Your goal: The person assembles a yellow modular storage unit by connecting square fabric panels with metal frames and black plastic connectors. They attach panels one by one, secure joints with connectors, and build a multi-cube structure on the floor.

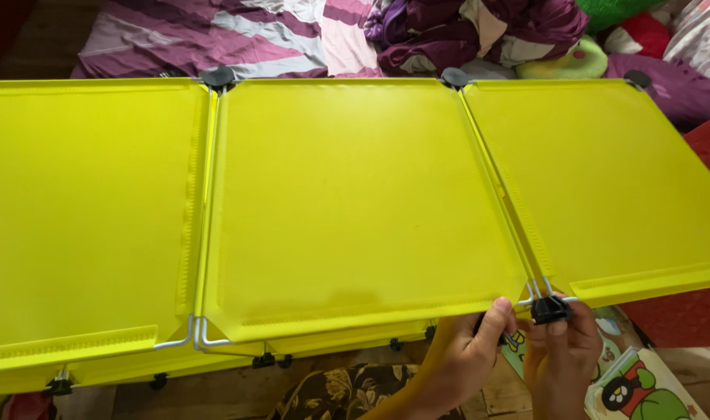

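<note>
Fingertips of right hand [563, 359] pinched on black corner connector [551, 309]; left hand [470, 350] beside connector, thumb braced under middle yellow panel [363, 202], grasp not visible. Probably light, stiff, slightly flexible; best gripped at wire-framed edges beside connector.

Left hand [465, 350] raised with thumb up, right hand [561, 351] fingers pinched, hands close together
</note>
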Available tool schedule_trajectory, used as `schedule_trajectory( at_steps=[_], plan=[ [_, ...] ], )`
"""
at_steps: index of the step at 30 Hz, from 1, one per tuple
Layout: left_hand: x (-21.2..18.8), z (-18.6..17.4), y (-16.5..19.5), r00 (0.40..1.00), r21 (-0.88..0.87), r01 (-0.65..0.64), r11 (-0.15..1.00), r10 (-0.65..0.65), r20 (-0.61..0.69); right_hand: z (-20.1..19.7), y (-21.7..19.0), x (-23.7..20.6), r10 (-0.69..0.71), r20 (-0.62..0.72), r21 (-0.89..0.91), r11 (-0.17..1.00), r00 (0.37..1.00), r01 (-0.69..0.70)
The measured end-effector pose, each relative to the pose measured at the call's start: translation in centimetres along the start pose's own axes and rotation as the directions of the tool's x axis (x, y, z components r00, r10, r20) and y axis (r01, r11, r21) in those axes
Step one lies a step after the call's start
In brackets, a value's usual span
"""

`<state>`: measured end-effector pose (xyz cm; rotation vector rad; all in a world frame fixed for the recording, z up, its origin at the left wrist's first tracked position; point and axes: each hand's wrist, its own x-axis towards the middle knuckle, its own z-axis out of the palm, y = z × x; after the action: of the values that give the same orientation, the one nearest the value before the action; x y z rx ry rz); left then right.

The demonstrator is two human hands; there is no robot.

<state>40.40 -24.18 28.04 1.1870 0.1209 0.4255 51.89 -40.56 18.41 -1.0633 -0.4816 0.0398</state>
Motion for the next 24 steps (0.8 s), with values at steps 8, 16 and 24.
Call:
schedule_trajectory(
  at_steps=[8,16,24],
  plan=[
    [-0.1,0.4,0.9,0.987,-0.058,0.162,0.985,-0.162,-0.007,1.2,-0.4,-0.5,-0.012,-0.031,-0.012,1.000,0.999,0.012],
    [0.0,0.5,1.1,0.980,-0.039,0.198,0.979,-0.198,0.001,5.6,-2.4,-1.0,-0.274,-0.174,-0.182,0.953,0.946,0.242],
    [0.2,0.0,-1.7,0.979,0.047,0.204,0.978,-0.204,0.007,12.9,-5.4,5.5,-0.818,0.121,-0.775,0.277,0.563,0.568]
  ],
)
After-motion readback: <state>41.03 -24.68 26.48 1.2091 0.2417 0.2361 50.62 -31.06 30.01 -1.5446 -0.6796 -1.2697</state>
